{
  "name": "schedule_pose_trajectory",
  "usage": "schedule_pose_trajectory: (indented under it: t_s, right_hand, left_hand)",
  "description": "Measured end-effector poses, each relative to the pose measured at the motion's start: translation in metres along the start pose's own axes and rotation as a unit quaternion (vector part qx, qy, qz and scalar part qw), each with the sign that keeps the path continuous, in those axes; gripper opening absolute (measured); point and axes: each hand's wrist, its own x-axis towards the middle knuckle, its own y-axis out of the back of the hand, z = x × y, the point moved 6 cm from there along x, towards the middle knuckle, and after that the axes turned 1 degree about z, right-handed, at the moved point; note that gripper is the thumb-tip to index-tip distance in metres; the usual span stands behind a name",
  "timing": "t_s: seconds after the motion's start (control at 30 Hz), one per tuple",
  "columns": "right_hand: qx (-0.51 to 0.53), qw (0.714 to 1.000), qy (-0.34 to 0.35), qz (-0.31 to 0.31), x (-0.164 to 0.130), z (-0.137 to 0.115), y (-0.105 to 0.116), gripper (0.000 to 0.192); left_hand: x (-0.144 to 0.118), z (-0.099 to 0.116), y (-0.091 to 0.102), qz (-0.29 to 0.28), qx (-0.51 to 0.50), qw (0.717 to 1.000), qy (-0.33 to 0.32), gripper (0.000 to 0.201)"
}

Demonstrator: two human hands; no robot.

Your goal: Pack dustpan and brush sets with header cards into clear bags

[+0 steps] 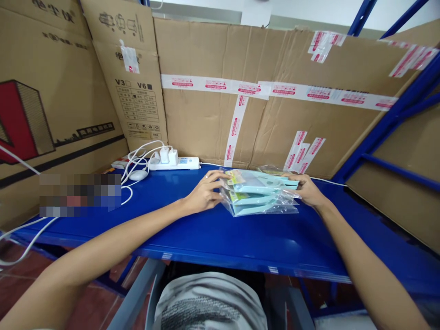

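Left hand [205,191] and right hand [307,189] clasped on opposite ends of a stack of flat, glossy plastic-bagged teal packets [260,196], mid-frame on a smooth blue metal shelf [240,238]. Upper left: white power strip [175,162], looping cables. Behind: creased, taped cardboard [275,101].

Stockroom or warehouse packing station

A blue metal counter [240,238] is set within blue steel racking [395,119] and is walled in by flattened cardboard cartons [275,123] patched with printed packing tape [271,89]. A white power strip [175,162] with chargers is laid at the back, and a stack of bagged retail packets [257,195] is seen on the counter.
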Motion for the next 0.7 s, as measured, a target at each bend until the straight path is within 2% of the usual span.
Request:
schedule_pose_trajectory:
  t_s: [0.1, 0.3, 0.4, 0.53, 0.7]
  right_hand:
    - [0.02, 1.0, -0.01, 0.002, 0.0, 0.003, 0.0, 0.044]
    - [0.029, 1.0, 0.007, 0.005, 0.001, -0.004, -0.005, 0.043]
    - [0.042, 0.999, 0.0, 0.004, 0.001, 0.003, -0.004, 0.041]
    - [0.058, 0.997, -0.027, 0.037, 0.0, 0.01, 0.005, 0.045]
    - [0.068, 0.992, -0.039, 0.101, -0.003, 0.005, 0.018, 0.049]
  left_hand:
    - [-0.001, -0.003, 0.001, 0.016, 0.006, 1.0, 0.024, 0.016]
    - [-0.006, -0.001, -0.011, -0.034, 0.017, 0.998, 0.056, 0.014]
    - [-0.007, -0.001, -0.013, -0.028, 0.014, 0.998, 0.054, 0.014]
    - [-0.002, -0.005, -0.003, 0.002, 0.005, 0.998, 0.062, 0.012]
    - [0.005, -0.013, 0.018, 0.046, 0.008, 0.997, 0.062, 0.008]
